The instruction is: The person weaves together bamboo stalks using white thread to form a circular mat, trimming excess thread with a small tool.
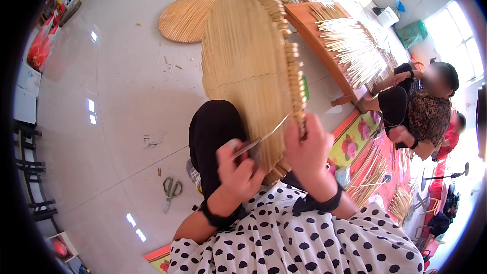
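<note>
A long straw panel (243,61) with rounded ends lies across my lap and leans away from me. Bundled straw knots form a thick braided edge (295,71) along its right side. My right hand (308,152) pinches this edge near the panel's lower right. Over the lower part of the panel, my left hand (237,170) is closed round a thin, greyish metal tool (247,148), whose exact kind is blurred. From it a pale, thin strand (276,131) runs up toward my right fingers.
A round straw piece with a handle (185,18) lies on the tiled floor beyond. Scissors (172,193) lie at the left. An orange wooden table (324,45) bears loose straw stalks. At the right, a person (428,106) sits beside floral mats (350,147) with more straw.
</note>
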Demonstrator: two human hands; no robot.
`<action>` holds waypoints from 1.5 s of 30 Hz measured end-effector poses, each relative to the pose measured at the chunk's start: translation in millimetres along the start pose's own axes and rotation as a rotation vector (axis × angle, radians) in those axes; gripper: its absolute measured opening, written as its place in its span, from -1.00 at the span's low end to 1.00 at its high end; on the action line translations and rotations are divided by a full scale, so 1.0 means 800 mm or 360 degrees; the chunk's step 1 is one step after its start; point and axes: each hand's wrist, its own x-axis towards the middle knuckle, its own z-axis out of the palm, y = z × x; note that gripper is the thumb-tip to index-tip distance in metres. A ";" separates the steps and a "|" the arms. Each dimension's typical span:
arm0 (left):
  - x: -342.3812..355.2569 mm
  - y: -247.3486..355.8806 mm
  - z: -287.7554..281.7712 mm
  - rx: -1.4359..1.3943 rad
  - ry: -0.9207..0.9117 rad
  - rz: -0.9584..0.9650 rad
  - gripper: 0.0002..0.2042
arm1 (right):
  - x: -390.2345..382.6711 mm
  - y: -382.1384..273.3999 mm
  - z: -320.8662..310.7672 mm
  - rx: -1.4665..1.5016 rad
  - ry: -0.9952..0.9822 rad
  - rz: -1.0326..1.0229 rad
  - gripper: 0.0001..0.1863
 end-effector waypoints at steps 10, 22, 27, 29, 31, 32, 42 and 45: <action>0.018 -0.009 -0.054 -0.0233 -0.0234 -0.0049 -0.83 | 0.015 -0.029 -0.049 0.0277 0.0254 -0.0552 -0.62; -0.027 -0.051 -0.118 0.0225 -0.0299 -0.0078 -0.85 | 0.000 -0.028 -0.024 0.0399 -0.0576 -0.0785 -0.86; -0.214 -0.226 -0.168 0.0942 -0.0103 -0.1363 -0.84 | -0.002 -0.026 -0.019 0.0440 -0.0646 -0.0839 -0.86; -0.328 -0.292 -0.186 0.1202 -0.0219 -0.1742 -0.77 | 0.005 -0.021 -0.015 0.0413 -0.0654 -0.1011 -0.87; -0.396 -0.307 -0.195 0.1333 -0.0364 -0.1952 -0.77 | 0.012 -0.024 -0.010 0.0288 -0.0623 -0.1215 -0.87; -0.419 -0.313 -0.190 0.1346 -0.0427 -0.2008 -0.77 | 0.014 -0.024 -0.005 0.0298 -0.0646 -0.1253 -0.87; -0.350 -0.327 -0.168 0.1167 -0.0073 -0.1703 -0.66 | 0.009 -0.018 -0.013 0.0799 -0.0533 -0.1330 -0.71; -0.148 -0.236 -0.146 0.0459 0.0144 -0.1126 -0.70 | 0.002 -0.013 -0.016 0.0843 -0.0441 -0.1221 -0.76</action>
